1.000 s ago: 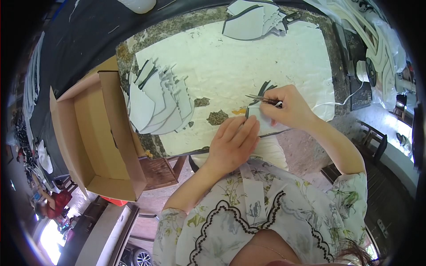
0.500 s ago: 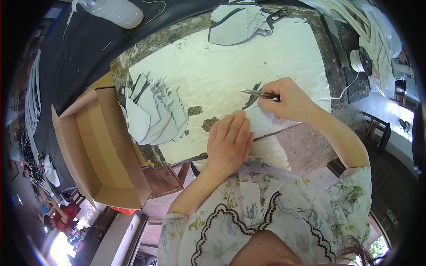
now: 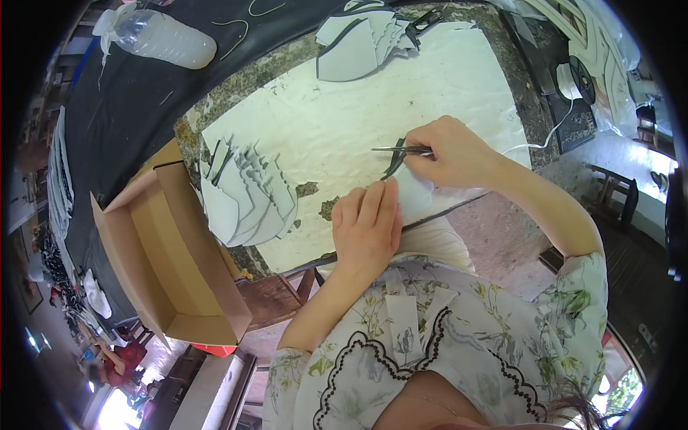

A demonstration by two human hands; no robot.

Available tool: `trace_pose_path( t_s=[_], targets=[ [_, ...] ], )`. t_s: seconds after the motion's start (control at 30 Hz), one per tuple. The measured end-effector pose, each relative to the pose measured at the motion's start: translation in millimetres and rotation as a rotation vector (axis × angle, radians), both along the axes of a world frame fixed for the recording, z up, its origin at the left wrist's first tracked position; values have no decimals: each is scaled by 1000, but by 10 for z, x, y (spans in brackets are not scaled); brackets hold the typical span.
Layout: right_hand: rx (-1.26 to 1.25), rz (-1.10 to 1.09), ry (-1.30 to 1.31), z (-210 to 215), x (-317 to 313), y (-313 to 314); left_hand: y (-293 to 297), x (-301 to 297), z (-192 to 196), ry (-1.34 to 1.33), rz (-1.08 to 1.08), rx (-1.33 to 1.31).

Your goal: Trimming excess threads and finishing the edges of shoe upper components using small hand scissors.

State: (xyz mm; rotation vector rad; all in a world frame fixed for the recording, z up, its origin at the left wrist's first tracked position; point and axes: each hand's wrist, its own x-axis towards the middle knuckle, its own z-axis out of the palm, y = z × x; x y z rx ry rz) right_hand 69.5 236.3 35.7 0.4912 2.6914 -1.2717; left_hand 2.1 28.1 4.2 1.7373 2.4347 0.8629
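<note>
My right hand [image 3: 448, 150] is closed around small pointed scissors [image 3: 401, 149] with metal blades; the handle is mostly hidden in the fist. The blades lie across the dark edging strip [image 3: 393, 166] of a white curved cut piece [image 3: 416, 195]. This piece rests at the near edge of the white-covered board. My left hand [image 3: 365, 226] lies flat, fingers stretched out and side by side, with its fingertips at the piece's left edge. Farther left is a fanned stack of similar white pieces [image 3: 247, 197]. Another stack with dark edging [image 3: 358, 46] lies at the far side.
An open cardboard box [image 3: 168, 251] stands left of the board [image 3: 430, 86]. A cloudy plastic bottle [image 3: 165, 39] lies on the black cover at the far left. At the far right are a spool of white cord [image 3: 571, 80] and pale strips in plastic [image 3: 609, 43]. A person in red [image 3: 125, 362] is in the background.
The whole view has shifted slightly. The scissors blades, slightly apart before, now look closer together and lie more level across the dark strip. My left hand stays on the piece.
</note>
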Motion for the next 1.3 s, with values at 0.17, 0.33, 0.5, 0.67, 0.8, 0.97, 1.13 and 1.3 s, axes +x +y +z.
trace_pose_path(
  t_s=[0.17, 0.33, 0.5, 0.67, 0.8, 0.97, 1.13, 1.3],
  targets=[
    [53, -7, -60, 36, -19, -25, 26, -40, 9, 46, -49, -14],
    [93, 35, -40, 35, -52, 51, 80, -77, 95, 123, -123, -73],
    [56, 47, -87, 47, -79, 114, 113, -82, 111, 146, -146, -106],
    [158, 25, -26, -28, -36, 36, 167, -76, 81, 62, -162, -57],
    [202, 43, 12, -28, -32, 97, 256, -90, 81, 62, -182, -89],
    [-103, -24, -91, 66, -43, 344, 266, -87, 62, 136, -195, -101],
    [24, -7, 34, -50, -8, 319, 302, -103, 111, 131, -212, -108],
    [-33, -54, -30, 10, 11, 346, 369, -137, 209, 68, -251, -212]
  ],
)
